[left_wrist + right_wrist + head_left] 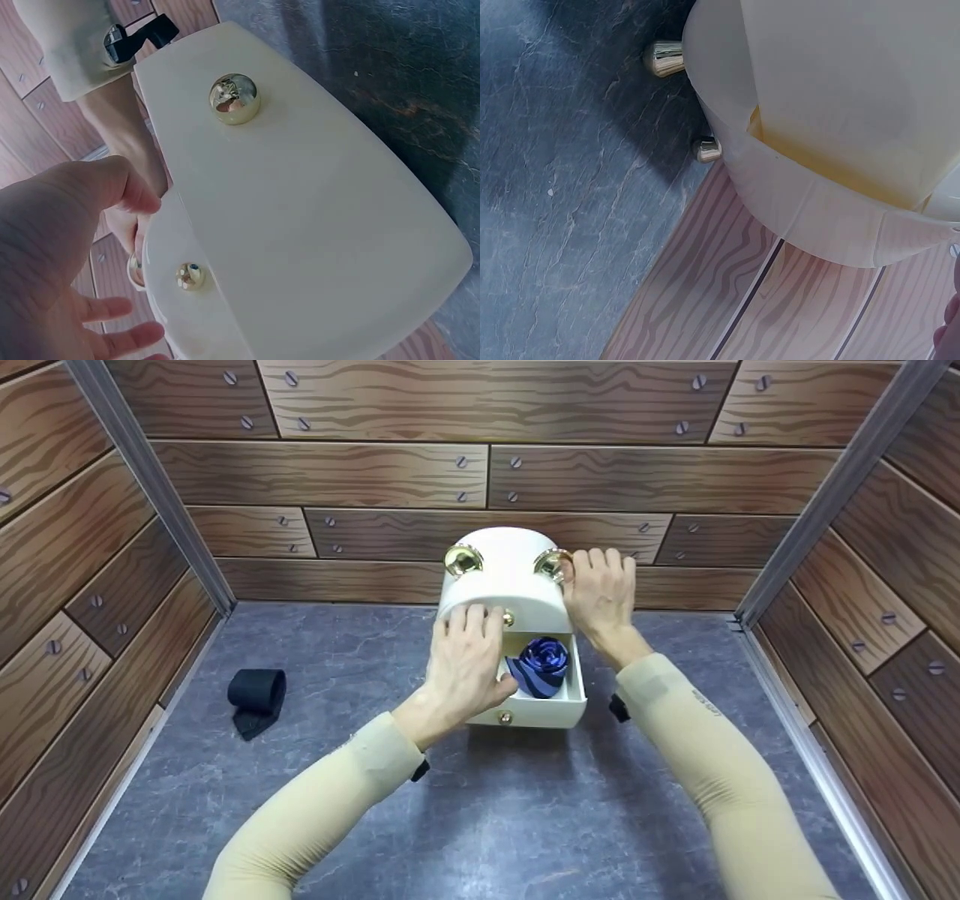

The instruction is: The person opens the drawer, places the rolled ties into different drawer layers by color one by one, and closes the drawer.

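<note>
A white round-topped box (506, 577) with gold rings stands at the back of the grey floor. Its lower drawer (547, 712) is pulled out, and a rolled blue striped tie (544, 664) lies inside. My left hand (465, 660) rests with loose fingers on the box front beside the upper drawer's small gold knob (508, 619), its thumb near the tie. The left wrist view shows that left hand (52, 247) spread open next to the box (315, 225). My right hand (600, 589) lies against the box's upper right side by a gold ring (551, 562).
A rolled black tie (257, 697) lies on the grey floor (480, 825) at the left. Wood-patterned walls (90, 585) close in the back and both sides. In the right wrist view the box (840, 97) shows two gold studs (664, 58) near the floor.
</note>
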`<state>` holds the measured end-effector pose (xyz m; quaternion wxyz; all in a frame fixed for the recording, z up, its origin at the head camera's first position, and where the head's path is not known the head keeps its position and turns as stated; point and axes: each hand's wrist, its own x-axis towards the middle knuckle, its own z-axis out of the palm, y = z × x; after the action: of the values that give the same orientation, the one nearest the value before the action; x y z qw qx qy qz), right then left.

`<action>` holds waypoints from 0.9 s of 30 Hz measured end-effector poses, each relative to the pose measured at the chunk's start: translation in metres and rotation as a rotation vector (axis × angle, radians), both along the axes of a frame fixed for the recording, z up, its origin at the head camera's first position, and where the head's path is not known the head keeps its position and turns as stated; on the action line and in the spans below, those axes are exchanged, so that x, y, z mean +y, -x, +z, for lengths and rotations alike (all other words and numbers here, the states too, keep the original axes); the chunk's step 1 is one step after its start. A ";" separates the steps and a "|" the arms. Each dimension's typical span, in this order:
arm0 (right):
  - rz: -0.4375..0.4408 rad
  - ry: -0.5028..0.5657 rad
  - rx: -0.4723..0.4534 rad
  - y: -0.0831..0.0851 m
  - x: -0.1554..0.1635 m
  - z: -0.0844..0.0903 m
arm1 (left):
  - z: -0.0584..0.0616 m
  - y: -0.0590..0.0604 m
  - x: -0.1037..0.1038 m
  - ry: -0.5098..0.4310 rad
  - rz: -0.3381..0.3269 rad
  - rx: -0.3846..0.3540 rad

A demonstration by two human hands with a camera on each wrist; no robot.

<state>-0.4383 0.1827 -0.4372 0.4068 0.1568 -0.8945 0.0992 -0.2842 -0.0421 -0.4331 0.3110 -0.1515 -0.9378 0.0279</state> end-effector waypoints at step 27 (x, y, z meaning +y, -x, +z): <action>-0.008 0.002 -0.003 0.001 0.000 -0.001 | 0.001 -0.032 -0.004 -0.549 -0.315 -0.217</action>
<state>-0.4388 0.1826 -0.4381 0.4061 0.1527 -0.8955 0.0987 -0.2519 -0.0458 -0.4320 0.2391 -0.2070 -0.9031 -0.2904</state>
